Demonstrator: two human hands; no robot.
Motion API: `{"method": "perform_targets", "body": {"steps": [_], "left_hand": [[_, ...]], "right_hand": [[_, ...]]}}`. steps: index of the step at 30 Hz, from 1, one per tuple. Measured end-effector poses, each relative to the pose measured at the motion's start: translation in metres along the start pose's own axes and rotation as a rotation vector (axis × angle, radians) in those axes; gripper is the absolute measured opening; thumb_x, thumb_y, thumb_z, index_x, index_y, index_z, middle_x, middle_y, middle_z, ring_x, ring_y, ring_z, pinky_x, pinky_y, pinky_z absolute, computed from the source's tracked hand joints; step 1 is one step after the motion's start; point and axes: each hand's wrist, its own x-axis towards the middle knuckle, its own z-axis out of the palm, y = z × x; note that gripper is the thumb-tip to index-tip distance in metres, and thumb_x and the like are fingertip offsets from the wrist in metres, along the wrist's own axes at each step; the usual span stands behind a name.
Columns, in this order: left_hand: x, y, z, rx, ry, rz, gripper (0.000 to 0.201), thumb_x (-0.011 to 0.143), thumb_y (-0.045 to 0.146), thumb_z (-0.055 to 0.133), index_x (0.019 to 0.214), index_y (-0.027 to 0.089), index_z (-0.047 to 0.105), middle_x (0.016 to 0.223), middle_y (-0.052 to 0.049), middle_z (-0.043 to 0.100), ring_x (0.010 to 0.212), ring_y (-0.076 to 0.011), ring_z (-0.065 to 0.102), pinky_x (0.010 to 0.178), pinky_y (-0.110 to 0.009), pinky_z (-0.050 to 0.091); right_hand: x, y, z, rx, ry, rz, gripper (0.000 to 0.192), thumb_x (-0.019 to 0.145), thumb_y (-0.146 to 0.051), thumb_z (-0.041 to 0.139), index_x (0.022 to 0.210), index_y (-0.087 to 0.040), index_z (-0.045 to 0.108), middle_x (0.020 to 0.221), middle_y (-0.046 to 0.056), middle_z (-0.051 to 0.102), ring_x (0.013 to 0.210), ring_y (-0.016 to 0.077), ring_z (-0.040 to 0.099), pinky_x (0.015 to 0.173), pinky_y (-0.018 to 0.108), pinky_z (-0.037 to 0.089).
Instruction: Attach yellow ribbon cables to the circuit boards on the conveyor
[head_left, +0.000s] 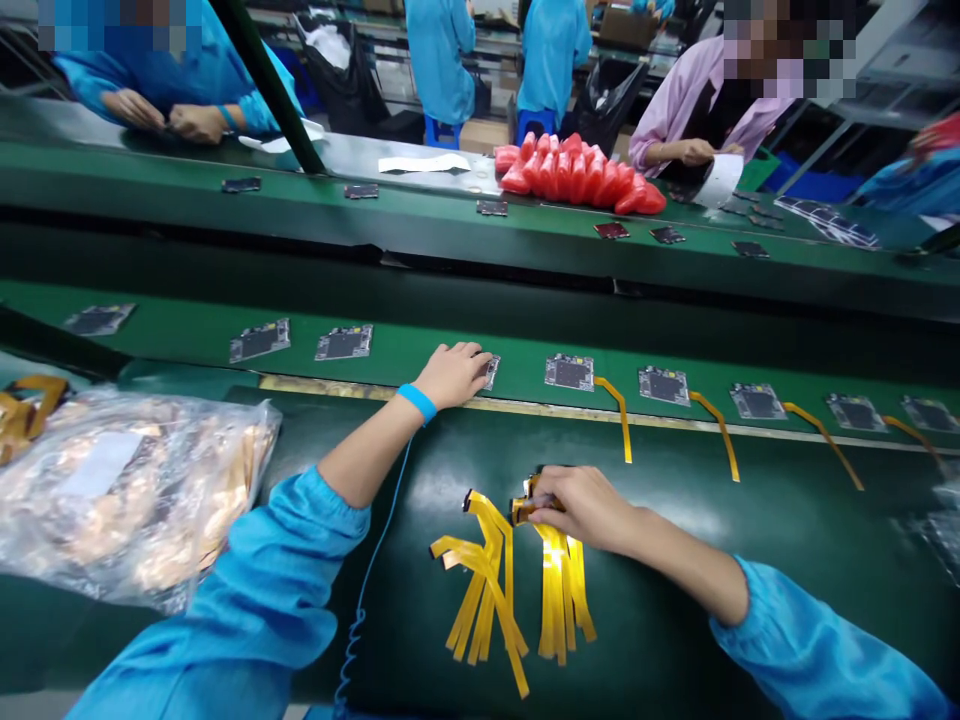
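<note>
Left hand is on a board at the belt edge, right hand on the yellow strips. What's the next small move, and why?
Probably lift one yellow strip with the right hand toward the board under the left hand: boards to its right carry strips; those to its left carry none.

Bright, even overhead light fills the scene, and colours read strongly. Beyond the fingers [480, 362] of the left hand [452, 375], the green conveyor belt [187, 335] is evenly lit. Just below the fingers of the right hand [581, 505], the dark table [675, 620] mat carries soft whitish glare patches, and the yellow flex cables [559, 590] gleam. Shadows are faint and short. Far to the left of the fingers, the plastic bag [127, 490] is smeared and glossy. Wide-angle distortion bows the belts near the edges. Faces are pixelated.
</note>
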Motion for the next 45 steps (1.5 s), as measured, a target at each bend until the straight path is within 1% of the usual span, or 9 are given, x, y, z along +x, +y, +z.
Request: {"method": "perform_targets", "body": {"steps": [6, 12, 17, 20, 24, 28, 33, 36, 45], "left_hand": [[0.01, 0.019, -0.005, -0.058, 0.092, -0.118, 0.025, 0.097, 0.033, 0.058, 0.112, 0.02, 0.072, 0.123, -0.013, 0.067, 0.118, -0.0322, 0.058, 0.092, -0.045, 0.05], [0.025, 0.036, -0.003, -0.09, 0.001, -0.143, 0.014, 0.091, 0.028, 0.062, 0.095, 0.021, 0.073, 0.109, -0.013, 0.068, 0.112, -0.0326, 0.06, 0.086, -0.044, 0.054], [0.032, 0.046, 0.001, -0.087, 0.012, -0.157, 0.019, 0.092, 0.023, 0.059, 0.1, 0.017, 0.075, 0.109, -0.015, 0.067, 0.11, -0.0317, 0.061, 0.088, -0.042, 0.055], [0.033, 0.041, -0.001, -0.113, 0.008, -0.132, 0.027, 0.095, 0.019, 0.05, 0.102, 0.014, 0.076, 0.108, -0.016, 0.068, 0.106, -0.0293, 0.063, 0.092, -0.041, 0.054], [0.028, 0.02, -0.004, -0.131, -0.005, 0.08, 0.034, 0.091, 0.026, 0.06, 0.12, 0.019, 0.074, 0.123, -0.012, 0.066, 0.118, -0.0297, 0.059, 0.098, -0.04, 0.052], [0.022, 0.008, -0.004, -0.057, -0.051, 0.231, 0.047, 0.09, 0.032, 0.063, 0.136, 0.022, 0.067, 0.135, -0.012, 0.062, 0.124, -0.0311, 0.055, 0.098, -0.041, 0.05], [0.021, 0.013, 0.001, -0.002, 0.002, 0.131, 0.043, 0.097, 0.034, 0.059, 0.137, 0.018, 0.066, 0.131, -0.016, 0.062, 0.117, -0.0323, 0.056, 0.093, -0.043, 0.051], [0.021, 0.017, 0.004, -0.011, 0.011, 0.124, 0.043, 0.1, 0.032, 0.058, 0.14, 0.017, 0.064, 0.134, -0.016, 0.061, 0.118, -0.032, 0.055, 0.095, -0.042, 0.051], [0.025, 0.025, 0.013, -0.007, 0.025, 0.136, 0.042, 0.102, 0.035, 0.056, 0.139, 0.018, 0.064, 0.134, -0.017, 0.06, 0.117, -0.0322, 0.053, 0.094, -0.043, 0.05]], "right_hand": [[-0.007, 0.004, -0.003, 0.171, 0.066, -0.07, 0.018, 0.1, -0.025, 0.068, 0.106, -0.032, 0.083, 0.107, 0.0, 0.081, 0.096, 0.018, 0.076, 0.075, 0.025, 0.046], [-0.011, 0.002, -0.004, 0.304, 0.125, -0.051, 0.017, 0.098, -0.027, 0.069, 0.106, -0.031, 0.083, 0.106, 0.001, 0.082, 0.094, 0.0193, 0.077, 0.075, 0.026, 0.05], [-0.009, 0.0, -0.01, 0.413, 0.152, 0.015, 0.013, 0.093, -0.032, 0.072, 0.1, -0.024, 0.079, 0.096, 0.003, 0.082, 0.082, 0.0185, 0.074, 0.068, 0.025, 0.049], [0.002, 0.004, -0.019, 0.465, 0.213, 0.026, 0.019, 0.093, -0.038, 0.07, 0.091, -0.021, 0.077, 0.085, 0.004, 0.079, 0.075, 0.018, 0.069, 0.065, 0.026, 0.047], [0.03, 0.022, -0.033, 0.607, 0.318, 0.037, 0.036, 0.093, -0.052, 0.067, 0.084, -0.018, 0.071, 0.083, 0.006, 0.076, 0.073, 0.0192, 0.066, 0.066, 0.029, 0.048], [0.068, 0.048, -0.045, 0.547, 0.451, 0.059, 0.035, 0.091, -0.051, 0.068, 0.078, -0.019, 0.066, 0.076, 0.003, 0.071, 0.071, 0.0182, 0.062, 0.068, 0.029, 0.046], [0.11, 0.07, -0.053, 0.475, 0.567, 0.194, 0.016, 0.089, -0.031, 0.067, 0.081, -0.017, 0.072, 0.081, 0.004, 0.076, 0.075, 0.0194, 0.068, 0.073, 0.029, 0.047], [0.126, 0.075, -0.055, 0.426, 0.599, 0.259, 0.014, 0.088, -0.027, 0.067, 0.083, -0.017, 0.075, 0.083, 0.005, 0.079, 0.077, 0.0201, 0.071, 0.071, 0.027, 0.047], [0.14, 0.081, -0.061, 0.268, 0.59, 0.4, 0.017, 0.09, -0.031, 0.07, 0.083, -0.02, 0.081, 0.076, 0.003, 0.078, 0.071, 0.0186, 0.067, 0.064, 0.026, 0.043]]}}
